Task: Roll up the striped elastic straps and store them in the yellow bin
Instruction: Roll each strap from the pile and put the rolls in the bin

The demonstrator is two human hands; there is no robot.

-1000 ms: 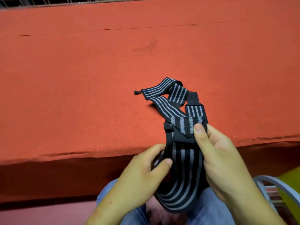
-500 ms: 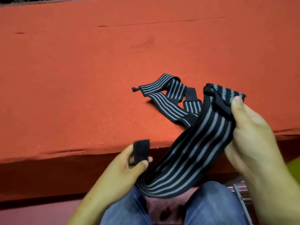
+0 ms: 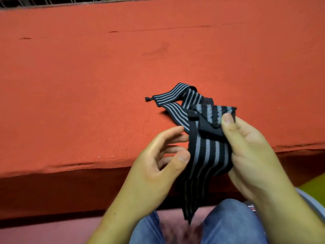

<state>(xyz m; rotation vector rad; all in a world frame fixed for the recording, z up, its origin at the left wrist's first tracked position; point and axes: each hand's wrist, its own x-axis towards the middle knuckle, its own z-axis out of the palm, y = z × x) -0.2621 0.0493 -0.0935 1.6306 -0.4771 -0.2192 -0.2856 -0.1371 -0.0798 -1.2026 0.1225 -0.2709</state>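
Observation:
A black elastic strap with grey stripes [image 3: 207,152] hangs over the table's front edge, and its loose tail drops between my knees. My right hand [image 3: 255,155] grips its folded upper end, thumb pressed on the black patch. My left hand [image 3: 154,166] is beside the strap's left edge with relaxed, spread fingers, its fingertips and thumb just touching the edge. A second striped strap [image 3: 174,110] lies crumpled on the red table behind the held one. A sliver of the yellow bin [image 3: 314,187] shows at the right edge, below the table.
The red felt-covered table [image 3: 88,85] fills most of the view, with its front edge just in front of my hands. My knees in blue jeans [image 3: 228,222] are below. A grey curved frame [image 3: 313,203] sits by the bin. A wire grid [image 3: 52,1] runs along the far edge.
My left hand let go of the strap's black end, which now hangs down free. My right hand brought the folded end back left toward the left hand.

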